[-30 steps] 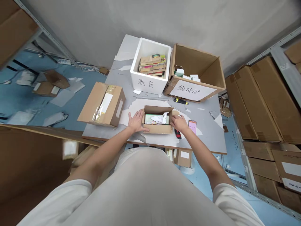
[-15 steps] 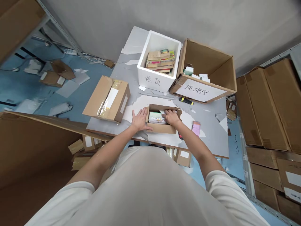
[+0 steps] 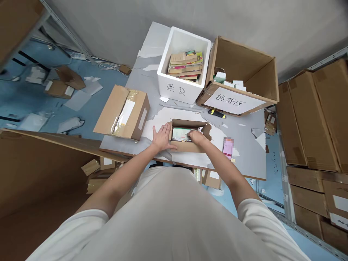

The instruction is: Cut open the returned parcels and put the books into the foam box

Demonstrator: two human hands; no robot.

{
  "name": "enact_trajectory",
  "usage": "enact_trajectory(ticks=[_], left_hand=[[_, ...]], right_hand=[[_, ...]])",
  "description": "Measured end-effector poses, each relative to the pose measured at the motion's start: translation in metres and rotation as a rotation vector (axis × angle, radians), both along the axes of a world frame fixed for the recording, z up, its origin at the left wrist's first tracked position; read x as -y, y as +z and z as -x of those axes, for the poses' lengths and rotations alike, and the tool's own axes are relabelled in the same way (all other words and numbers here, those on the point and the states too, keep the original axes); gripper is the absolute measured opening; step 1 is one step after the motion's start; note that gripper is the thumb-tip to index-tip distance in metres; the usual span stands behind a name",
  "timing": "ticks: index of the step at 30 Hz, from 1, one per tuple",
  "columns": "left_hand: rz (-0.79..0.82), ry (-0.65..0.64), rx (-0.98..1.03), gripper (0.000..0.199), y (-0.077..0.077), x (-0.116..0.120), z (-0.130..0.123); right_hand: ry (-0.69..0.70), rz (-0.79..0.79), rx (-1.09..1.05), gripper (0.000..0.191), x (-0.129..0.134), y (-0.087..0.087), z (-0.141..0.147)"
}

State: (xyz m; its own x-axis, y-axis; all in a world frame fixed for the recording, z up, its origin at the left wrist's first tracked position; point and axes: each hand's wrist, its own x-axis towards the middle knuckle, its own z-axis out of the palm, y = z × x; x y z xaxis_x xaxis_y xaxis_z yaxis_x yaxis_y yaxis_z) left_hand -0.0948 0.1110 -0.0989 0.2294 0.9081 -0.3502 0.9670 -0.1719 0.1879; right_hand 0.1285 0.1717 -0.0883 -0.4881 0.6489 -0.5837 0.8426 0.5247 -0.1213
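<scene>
A small open cardboard box (image 3: 187,146) stands on the table in front of me. Against its left end rests my left hand (image 3: 161,138), open, with the fingers spread and the thumb along the front corner. My right hand (image 3: 197,137) reaches in over the right part, its fingers closed at the right end of a pale green and white carton (image 3: 179,134) lying inside. Its fingertips are partly hidden. Crumpled wrapping shows along the carton's front edge, and a torn flap (image 3: 207,131) stands at the box's right end.
Behind are a white foam box (image 3: 179,88) of books and a large labelled carton (image 3: 259,105). A taped cardboard box (image 3: 108,112) sits at left. A yellow-black box cutter (image 3: 216,114) and a phone (image 3: 227,148) lie at right. Stacked cartons (image 3: 312,119) line the right side.
My right hand has shifted within the small box, and more of the pale green and white carton's top now shows. My left hand has stayed at the box's left end.
</scene>
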Motion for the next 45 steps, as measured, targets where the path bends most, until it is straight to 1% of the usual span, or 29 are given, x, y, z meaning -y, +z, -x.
enact_trajectory(ticks=[2, 3, 5, 7, 9, 11, 13, 15, 17, 19, 20, 22, 24, 27, 30, 33, 35, 38, 40, 42, 45], left_hand=[[-0.001, -0.003, 0.005, 0.122, -0.001, 0.0, 0.0], [-0.003, -0.006, 0.011, 0.122, -0.001, 0.0, -0.001], [-0.006, -0.012, 0.025, 0.122, -0.002, 0.0, 0.0], [-0.004, -0.016, 0.033, 0.122, -0.002, 0.0, 0.0], [0.0, -0.018, 0.036, 0.123, -0.002, -0.001, 0.0], [0.002, -0.015, 0.038, 0.123, -0.002, -0.001, 0.001], [0.0, -0.012, 0.041, 0.123, -0.002, -0.001, 0.001], [-0.004, -0.01, 0.046, 0.122, -0.003, -0.001, 0.001], [-0.007, -0.009, 0.049, 0.123, -0.003, 0.0, 0.001], [-0.007, -0.007, 0.049, 0.123, -0.004, 0.0, 0.0], [-0.005, -0.004, 0.049, 0.123, -0.004, 0.0, 0.0], [-0.003, -0.003, 0.053, 0.122, -0.004, -0.001, 0.0], [0.0, -0.006, 0.056, 0.123, -0.003, -0.001, 0.0], [-0.003, -0.012, 0.055, 0.123, -0.003, -0.002, 0.0], [-0.018, -0.012, 0.057, 0.122, -0.004, -0.002, 0.0], [-0.014, -0.008, 0.054, 0.122, -0.004, -0.002, 0.0], [-0.008, -0.011, 0.051, 0.121, -0.004, -0.004, 0.0], [-0.002, -0.01, 0.053, 0.121, -0.003, -0.007, -0.001], [0.003, -0.005, 0.056, 0.122, -0.001, -0.009, -0.001], [0.009, -0.008, 0.053, 0.122, 0.0, -0.01, -0.001], [0.027, -0.022, 0.039, 0.121, 0.003, -0.011, 0.0]], right_hand=[[-0.034, -0.002, 0.069, 0.028, 0.003, -0.001, -0.002], [-0.055, -0.017, 0.103, 0.032, 0.005, -0.001, -0.003], [-0.096, -0.067, 0.135, 0.046, 0.007, 0.0, -0.005], [-0.115, -0.116, 0.093, 0.061, 0.006, 0.003, -0.006], [-0.105, -0.136, -0.024, 0.068, 0.006, 0.006, -0.008], [-0.068, -0.141, -0.152, 0.064, 0.007, 0.011, -0.013], [-0.058, -0.178, -0.204, 0.051, 0.011, 0.014, -0.018], [-0.098, -0.231, -0.133, 0.041, 0.016, 0.016, -0.022], [-0.135, -0.237, 0.035, 0.036, 0.02, 0.015, -0.022], [-0.122, -0.191, 0.166, 0.037, 0.02, 0.011, -0.019], [-0.102, -0.165, 0.186, 0.039, 0.018, 0.009, -0.017], [-0.058, -0.152, 0.148, 0.048, 0.011, 0.005, -0.013], [-0.015, -0.189, 0.122, 0.053, 0.003, 0.002, -0.013], [0.012, -0.238, 0.188, 0.049, -0.003, -0.002, -0.018], [0.012, -0.233, 0.258, 0.049, -0.004, -0.01, -0.022], [0.022, -0.236, 0.289, 0.048, -0.005, -0.017, -0.019], [0.031, -0.243, 0.29, 0.044, -0.007, -0.019, -0.017], [0.063, -0.244, 0.27, 0.044, -0.012, -0.014, -0.02], [0.092, -0.229, 0.203, 0.053, -0.016, -0.008, -0.03], [0.096, -0.202, 0.056, 0.066, -0.018, -0.001, -0.044], [0.034, -0.156, -0.202, 0.081, -0.017, 0.004, -0.065]])
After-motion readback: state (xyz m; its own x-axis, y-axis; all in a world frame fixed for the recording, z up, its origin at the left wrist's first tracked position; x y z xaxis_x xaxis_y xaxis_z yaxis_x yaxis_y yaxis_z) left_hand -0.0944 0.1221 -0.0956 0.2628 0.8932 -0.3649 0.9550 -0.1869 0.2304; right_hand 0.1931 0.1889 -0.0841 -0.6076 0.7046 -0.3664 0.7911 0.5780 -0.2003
